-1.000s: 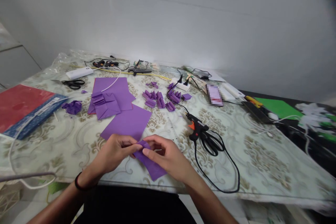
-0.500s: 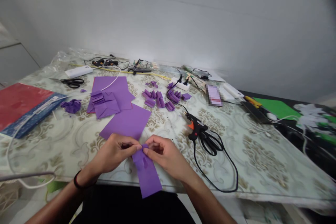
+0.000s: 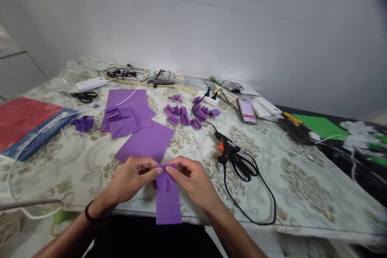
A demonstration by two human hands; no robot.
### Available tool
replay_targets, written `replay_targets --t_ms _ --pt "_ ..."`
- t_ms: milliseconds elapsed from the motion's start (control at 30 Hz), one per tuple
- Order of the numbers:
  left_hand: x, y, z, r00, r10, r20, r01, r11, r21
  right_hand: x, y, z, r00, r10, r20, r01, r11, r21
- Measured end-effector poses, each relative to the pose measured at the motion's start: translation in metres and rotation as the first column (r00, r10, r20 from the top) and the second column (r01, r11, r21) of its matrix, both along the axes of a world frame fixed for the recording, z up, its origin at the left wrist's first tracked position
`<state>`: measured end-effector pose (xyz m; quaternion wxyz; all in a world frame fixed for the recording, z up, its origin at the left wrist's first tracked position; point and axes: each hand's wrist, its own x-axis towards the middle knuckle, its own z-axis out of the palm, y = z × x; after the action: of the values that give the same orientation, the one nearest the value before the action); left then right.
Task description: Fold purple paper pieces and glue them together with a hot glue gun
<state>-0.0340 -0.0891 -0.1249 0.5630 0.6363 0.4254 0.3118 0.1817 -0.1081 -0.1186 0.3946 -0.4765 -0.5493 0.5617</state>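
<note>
A strip of purple paper hangs from my two hands at the table's front edge, its top edge folded over. My left hand pinches the top left corner between thumb and fingers. On the top right, my right hand grips the same fold with thumb and fingertips. Just beyond my hands lies a flat purple sheet. Several small folded purple paper pieces are grouped farther back. To the right rests a black and orange glue gun, with black-handled scissors partly under it.
A folded purple piece lies on more purple sheets. Crumpled purple paper, scissors and a red and blue packet are at left. A power strip and phone stand at the back. The glue gun's cord loops near the front edge.
The paper strip has swung from slanting to hanging nearly straight down. My left fingers have shifted slightly apart from the right ones along the fold.
</note>
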Motion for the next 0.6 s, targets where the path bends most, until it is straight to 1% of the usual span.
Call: replay_targets --t_ms 200,367,500,600 --pt "0.004 -0.001 0.0 0.999 0.009 0.031 -0.008 1.0 -0.014 -0.001 -0.001 -0.005 0.999 -0.036 -0.007 0.036 0.999 0.012" --pt "0.004 -0.001 -0.008 0.998 0.042 0.054 -0.042 0.999 -0.005 -0.001 0.002 -0.01 0.999 -0.034 -0.032 0.034 0.999 0.01" --pt "-0.001 0.001 -0.014 0.995 0.071 0.075 -0.073 0.997 0.017 0.004 0.003 -0.007 0.999 -0.022 -0.034 0.023 0.999 0.034" --pt "-0.007 0.002 -0.014 0.995 0.064 0.071 -0.068 0.997 0.048 0.01 0.001 -0.003 0.999 -0.002 -0.039 0.004 0.998 0.057"
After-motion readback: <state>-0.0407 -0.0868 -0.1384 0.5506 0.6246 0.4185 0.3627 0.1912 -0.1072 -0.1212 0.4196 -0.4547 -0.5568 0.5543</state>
